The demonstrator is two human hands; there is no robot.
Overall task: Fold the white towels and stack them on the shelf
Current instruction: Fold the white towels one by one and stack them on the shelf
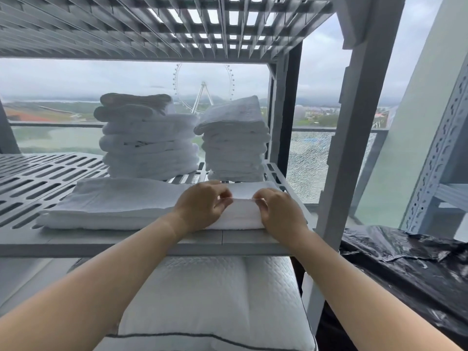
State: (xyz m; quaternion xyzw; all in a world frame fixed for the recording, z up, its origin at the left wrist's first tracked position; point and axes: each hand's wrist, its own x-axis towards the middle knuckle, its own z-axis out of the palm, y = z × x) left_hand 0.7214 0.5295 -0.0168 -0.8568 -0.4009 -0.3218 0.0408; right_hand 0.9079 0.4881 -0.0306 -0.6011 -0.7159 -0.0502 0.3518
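Observation:
A long white towel [114,201], folded into a flat band, lies along the front of the grey slatted shelf [38,178]. My left hand [202,206] and my right hand [278,211] sit close together at its right end, each pinching the top folded edge between thumb and fingers. Behind the towel stand two stacks of folded white towels: a wider stack [149,138] at the left and a narrower stack [235,140] at the right, near the shelf's rear post.
A quilted white pillow [210,300] lies on the level below. Black plastic sheeting [410,269] covers something at the right. A grey upright post [354,122] frames the shelf's right side. Another slatted shelf [152,24] runs overhead. Behind is a window with cracked glass [311,160].

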